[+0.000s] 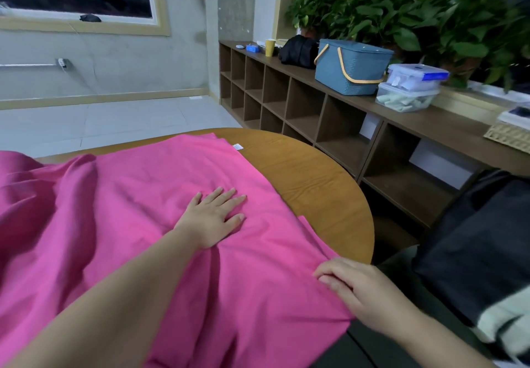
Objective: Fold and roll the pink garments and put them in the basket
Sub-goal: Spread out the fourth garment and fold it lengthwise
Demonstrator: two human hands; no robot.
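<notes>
Two hands on the pink garment (160, 195), spread across the round wooden table (315, 172). Left hand (213, 218) presses flat, fingers splayed, probably pinning it while the right hand (361, 296) pinches its near edge to fold. Blue basket (351, 66) sits well apart on the shelf unit (329, 115).

A bright pink garment (160, 195) is lying spread and rumpled over the round wooden table, possibly several layers, while the blue basket (348, 66) is sitting on the shelf beyond.

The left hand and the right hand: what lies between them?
In the head view, only pink garment lies between the flat left hand and the right hand, which grips its near edge.
</notes>
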